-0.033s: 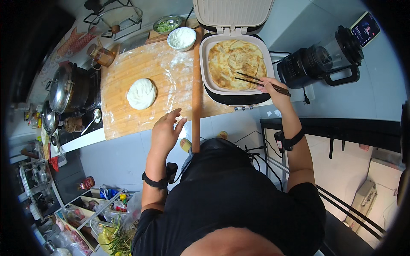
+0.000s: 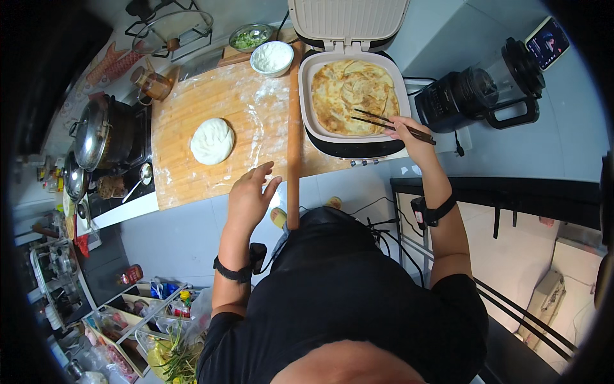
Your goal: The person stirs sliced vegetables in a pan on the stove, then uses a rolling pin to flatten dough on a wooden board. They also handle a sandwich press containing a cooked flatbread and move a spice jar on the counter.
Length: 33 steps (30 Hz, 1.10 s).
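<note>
A pair of dark chopsticks (image 2: 422,134) is gripped in my right hand (image 2: 405,132) at the front right of an electric griddle (image 2: 307,115). Their tips lie over a browned flatbread (image 2: 348,93) that fills most of the pan; whether they touch it I cannot tell. My left hand (image 2: 251,192) hovers by the front edge of a floured wooden board (image 2: 185,185), fingers apart and holding nothing. A round of white dough (image 2: 212,141) rests on that board. Between my hands, a long rolling pin (image 2: 293,141) lies along the board's right side, its near end jutting past the edge.
Behind the board stand a bowl of flour (image 2: 272,58) and a bowl of chopped greens (image 2: 249,40). The griddle's lid (image 2: 348,19) is raised. A black blender (image 2: 460,96) is at the right, a lidded pot (image 2: 96,134) on the left stove, and a jar (image 2: 153,84) beside the board.
</note>
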Available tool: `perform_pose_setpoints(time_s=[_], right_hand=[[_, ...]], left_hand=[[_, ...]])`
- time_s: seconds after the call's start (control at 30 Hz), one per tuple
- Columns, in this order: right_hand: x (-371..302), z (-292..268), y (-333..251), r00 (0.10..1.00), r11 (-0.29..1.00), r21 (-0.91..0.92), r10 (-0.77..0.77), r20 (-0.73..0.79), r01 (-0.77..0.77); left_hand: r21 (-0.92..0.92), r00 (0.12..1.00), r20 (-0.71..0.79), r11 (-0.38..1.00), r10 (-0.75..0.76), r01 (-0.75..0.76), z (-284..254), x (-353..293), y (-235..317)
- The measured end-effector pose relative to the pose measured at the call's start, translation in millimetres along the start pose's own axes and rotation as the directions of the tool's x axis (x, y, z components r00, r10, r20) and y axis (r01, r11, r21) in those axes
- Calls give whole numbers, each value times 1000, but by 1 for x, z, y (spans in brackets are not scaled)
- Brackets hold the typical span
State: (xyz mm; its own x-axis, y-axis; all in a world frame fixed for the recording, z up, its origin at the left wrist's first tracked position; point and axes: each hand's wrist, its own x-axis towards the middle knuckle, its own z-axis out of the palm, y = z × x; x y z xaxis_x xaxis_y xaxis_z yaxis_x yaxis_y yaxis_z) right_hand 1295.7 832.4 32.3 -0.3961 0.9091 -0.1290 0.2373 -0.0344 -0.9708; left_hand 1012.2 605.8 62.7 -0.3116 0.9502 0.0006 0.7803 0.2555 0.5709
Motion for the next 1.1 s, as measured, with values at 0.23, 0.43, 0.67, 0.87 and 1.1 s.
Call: perform_pose_setpoints(time_s=[0.23, 0.43, 0.67, 0.87, 1.1], right_hand=[[-17, 27, -41, 791, 753, -347, -610, -46, 560], [-42, 78, -81, 792, 738, -313, -485, 370, 598], [48, 51, -139, 495, 393, -304, -631, 598, 868], [284, 18, -301, 710, 271, -727, -580, 401, 631], [372, 9, -311, 931, 491, -792, -220, 290, 363]], left_hand=[[-261, 977, 111, 954, 183, -149, 0, 32, 37], [-779, 774, 625, 146, 100, 610, 30, 74, 78], [-934, 927, 357, -68, -112, 351, 20, 104, 58], [-966, 934, 222, 68, -280, 250, 12, 62, 18], [-967, 781, 110, 115, -615, 227, 1, -19, 0]])
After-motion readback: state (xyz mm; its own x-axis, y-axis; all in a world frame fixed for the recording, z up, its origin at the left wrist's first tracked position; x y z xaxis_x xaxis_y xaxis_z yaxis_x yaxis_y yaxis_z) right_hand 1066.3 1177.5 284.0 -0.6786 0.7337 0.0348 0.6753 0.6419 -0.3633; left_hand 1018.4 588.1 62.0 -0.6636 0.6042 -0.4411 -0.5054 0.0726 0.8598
